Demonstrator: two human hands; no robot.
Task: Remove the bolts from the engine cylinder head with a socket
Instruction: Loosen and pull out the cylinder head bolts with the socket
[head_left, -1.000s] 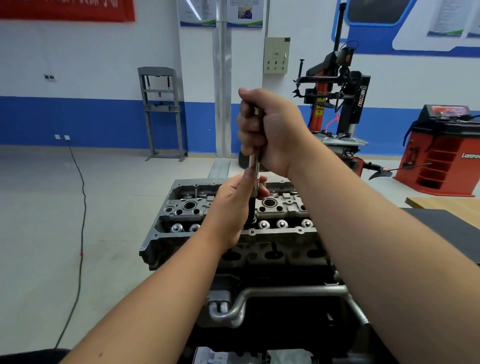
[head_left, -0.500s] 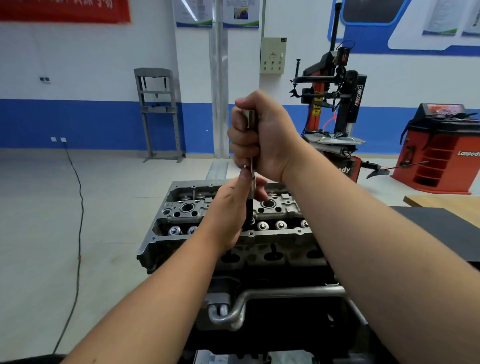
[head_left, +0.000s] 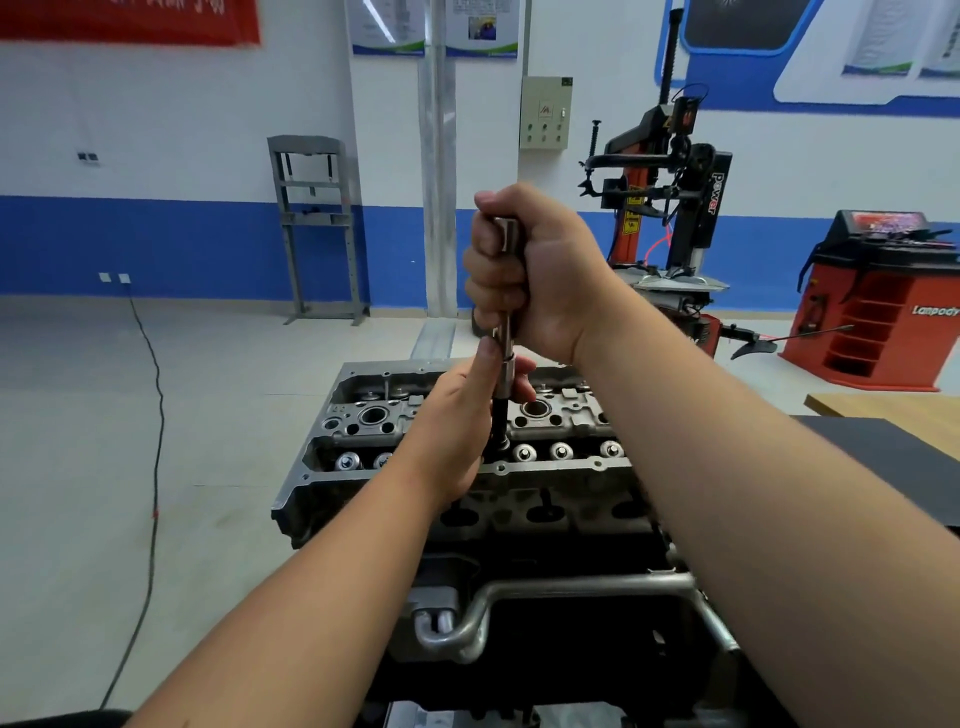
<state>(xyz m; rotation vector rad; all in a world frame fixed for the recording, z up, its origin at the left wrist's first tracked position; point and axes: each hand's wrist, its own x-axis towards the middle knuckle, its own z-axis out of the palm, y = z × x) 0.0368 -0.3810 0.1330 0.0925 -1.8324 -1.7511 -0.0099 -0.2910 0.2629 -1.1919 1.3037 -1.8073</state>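
Cylinder head (head_left: 457, 499): sat centre frame on the engine, below both hands.
Left hand (head_left: 457, 421): curled around the lower dark shaft of the socket tool (head_left: 505, 343).
Right hand (head_left: 535, 275): fisted tight on the tool's upright metal handle, above the left.

1 head-worn camera looks forward and slightly down, close over the fingers (head_left: 485, 280), with the cylinder head (head_left: 566, 421) just beneath them.
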